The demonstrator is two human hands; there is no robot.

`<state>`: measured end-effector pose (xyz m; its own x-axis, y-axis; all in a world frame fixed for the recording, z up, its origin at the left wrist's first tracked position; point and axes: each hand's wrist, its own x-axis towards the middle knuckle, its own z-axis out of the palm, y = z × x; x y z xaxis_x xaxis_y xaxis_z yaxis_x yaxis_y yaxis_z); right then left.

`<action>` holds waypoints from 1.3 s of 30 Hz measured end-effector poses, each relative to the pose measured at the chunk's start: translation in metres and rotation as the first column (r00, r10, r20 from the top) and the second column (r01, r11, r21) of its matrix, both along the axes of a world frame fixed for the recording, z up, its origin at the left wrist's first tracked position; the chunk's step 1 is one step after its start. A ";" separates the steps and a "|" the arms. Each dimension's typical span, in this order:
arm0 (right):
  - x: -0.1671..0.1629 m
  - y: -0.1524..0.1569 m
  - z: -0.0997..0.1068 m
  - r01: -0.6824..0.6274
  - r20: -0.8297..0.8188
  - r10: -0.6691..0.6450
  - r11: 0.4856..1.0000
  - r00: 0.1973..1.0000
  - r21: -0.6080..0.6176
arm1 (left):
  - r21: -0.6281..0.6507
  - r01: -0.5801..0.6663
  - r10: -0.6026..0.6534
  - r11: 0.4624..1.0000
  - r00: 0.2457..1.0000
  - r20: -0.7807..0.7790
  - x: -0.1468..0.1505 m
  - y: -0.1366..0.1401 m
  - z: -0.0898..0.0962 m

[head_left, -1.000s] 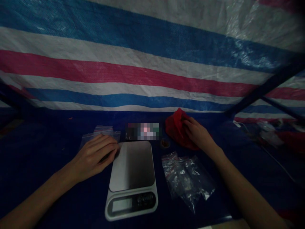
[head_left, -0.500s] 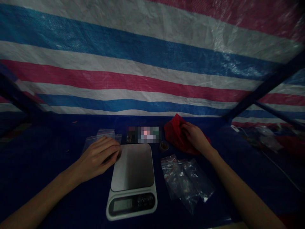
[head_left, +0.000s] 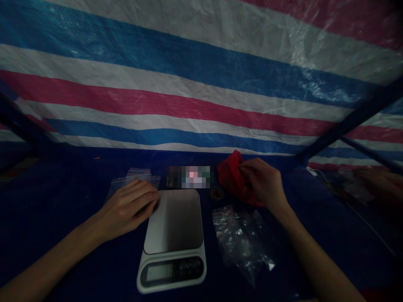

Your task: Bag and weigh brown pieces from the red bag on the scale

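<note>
A white digital kitchen scale (head_left: 172, 235) lies on the dark blue table, its platform bare. My left hand (head_left: 129, 207) rests palm down beside the scale's left edge, fingers curled over a stack of clear zip bags (head_left: 134, 178). My right hand (head_left: 264, 182) grips a red plastic bag (head_left: 231, 176) behind and to the right of the scale. A small round dish (head_left: 217, 193) with something brown in it sits between the scale and the red bag. Several crumpled clear zip bags (head_left: 242, 237) lie right of the scale.
A striped blue, white and pink tarp (head_left: 201, 84) hangs as a wall behind the table. A dark metal bar (head_left: 349, 121) slants at the right. A white cable (head_left: 355, 201) and dim clutter lie at the far right. A blurred-out small object (head_left: 189, 176) sits behind the scale.
My right hand has lifted slightly and turned on the red bag, bunching it. The left hand has stayed put. The view has shifted a little.
</note>
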<state>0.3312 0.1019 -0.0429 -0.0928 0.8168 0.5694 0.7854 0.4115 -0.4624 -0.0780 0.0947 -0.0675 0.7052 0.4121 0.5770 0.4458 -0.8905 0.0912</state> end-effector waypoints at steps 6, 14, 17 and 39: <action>-0.044 -0.017 -0.018 -0.314 -0.041 0.312 0.945 0.949 -0.091 | 0.009 -0.012 0.012 1.000 1.000 -0.003 0.000 0.000 0.001; -0.050 -0.019 -0.034 -0.354 0.031 0.365 0.919 0.931 -0.175 | 0.016 -0.003 0.003 1.000 1.000 -0.002 0.002 0.000 0.000; -0.049 -0.021 -0.032 -0.355 0.149 0.380 0.919 0.913 -0.169 | 0.015 0.003 -0.002 1.000 1.000 -0.011 0.001 -0.001 -0.001; -0.052 -0.025 -0.037 -0.400 0.085 0.408 0.911 0.909 -0.096 | 0.012 -0.028 0.028 1.000 0.999 0.018 0.001 0.002 0.001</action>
<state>0.2788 0.0772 -0.0800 -0.4777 0.7370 0.4782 0.6030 0.6709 -0.4317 -0.0773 0.0972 -0.0665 0.6830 0.4244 0.5945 0.4688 -0.8788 0.0889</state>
